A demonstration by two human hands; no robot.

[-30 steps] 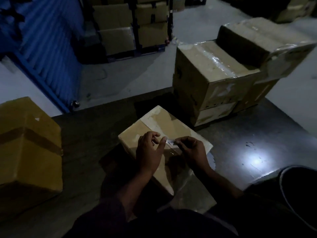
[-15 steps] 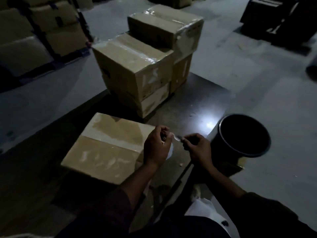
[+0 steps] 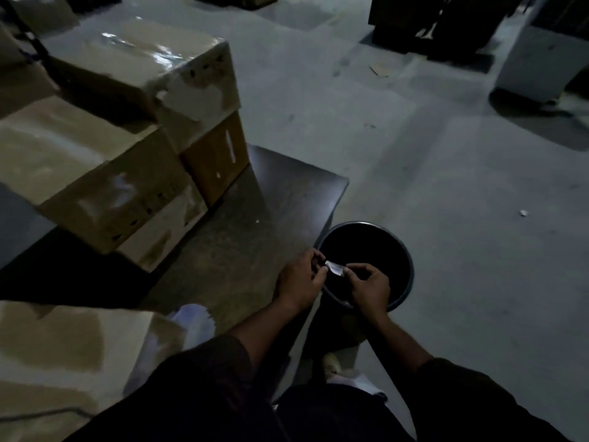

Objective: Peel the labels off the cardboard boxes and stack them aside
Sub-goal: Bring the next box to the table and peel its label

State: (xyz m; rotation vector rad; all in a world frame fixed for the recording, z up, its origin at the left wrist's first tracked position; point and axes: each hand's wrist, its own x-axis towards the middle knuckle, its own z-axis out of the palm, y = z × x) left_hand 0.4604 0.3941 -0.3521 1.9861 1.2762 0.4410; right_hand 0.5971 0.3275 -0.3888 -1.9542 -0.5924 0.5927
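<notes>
A small pale strip of peeled label [image 3: 334,268] is stretched between my two hands over the black bin [image 3: 404,250]. My left hand [image 3: 301,279] pinches its left end and my right hand [image 3: 369,287] pinches its right end. The cardboard box I was peeling [image 3: 63,352] lies at the lower left on the dark table [image 3: 287,193], apart from both hands. A pile of taped cardboard boxes [image 3: 127,154] stands at the table's far left.
The round black bin stands on the grey floor against the table's right corner. Dark pallets or crates [image 3: 446,23] and a pale cabinet [image 3: 541,59] stand far back on the right. White scraps [image 3: 194,317] lie on the table beside the near box.
Both hands lifted the strip off the box and carried it right, from above the table edge to above the bin. The view swung right, so the box slid to the lower left.
</notes>
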